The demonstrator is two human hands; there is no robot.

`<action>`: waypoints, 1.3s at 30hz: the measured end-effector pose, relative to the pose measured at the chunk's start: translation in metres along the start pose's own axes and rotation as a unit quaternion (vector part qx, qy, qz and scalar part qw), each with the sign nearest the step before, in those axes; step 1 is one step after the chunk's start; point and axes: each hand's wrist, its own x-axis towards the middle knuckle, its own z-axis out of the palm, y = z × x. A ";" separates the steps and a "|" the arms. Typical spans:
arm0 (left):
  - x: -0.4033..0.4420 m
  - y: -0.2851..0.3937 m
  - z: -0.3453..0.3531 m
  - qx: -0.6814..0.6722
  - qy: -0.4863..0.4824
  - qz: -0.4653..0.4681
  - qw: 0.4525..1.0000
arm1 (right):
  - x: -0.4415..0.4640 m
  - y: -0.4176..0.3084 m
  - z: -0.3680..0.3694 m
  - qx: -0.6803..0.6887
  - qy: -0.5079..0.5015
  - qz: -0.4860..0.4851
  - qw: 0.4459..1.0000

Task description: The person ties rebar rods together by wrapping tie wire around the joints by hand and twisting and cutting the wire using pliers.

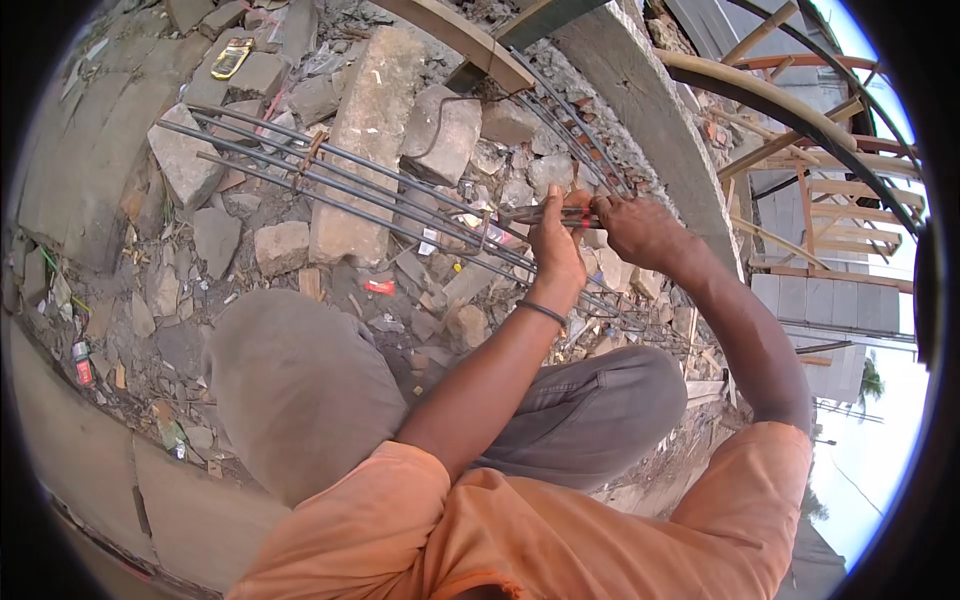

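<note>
Steel pincers (578,212) with red bands on their dark handles point left, their jaws over a bundle of long steel rebars (385,190). My right hand (640,230) is closed round the handle ends. Nearer the jaws, my left hand (560,245) wraps the pincers with its thumb up; its other fingers are partly hidden. Just left of the jaws, a thin stirrup (485,230) goes round the rebars. Farther left, rusty stirrups (308,160) encircle them too. What the jaw tips grip is too small to tell.
The rebars lie over a concrete block (370,140) among broken stones and rubble. A concrete beam (650,110) slopes down at the upper right, with curved timbers (760,95) beyond. A yellow packet (232,58) lies at the upper left. My bent knees (300,390) flank my left forearm.
</note>
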 end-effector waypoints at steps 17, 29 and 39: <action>-0.006 0.012 -0.045 0.193 -0.108 -0.113 0.969 | -0.029 -0.029 0.030 0.218 -0.061 0.062 0.972; 0.021 0.014 -0.034 -0.070 -0.255 -0.084 0.961 | -0.009 -0.024 0.031 -0.074 0.136 0.068 0.986; 0.020 0.003 -0.016 -0.144 -0.130 -0.001 0.981 | 0.029 0.021 -0.007 0.244 -0.156 0.058 0.955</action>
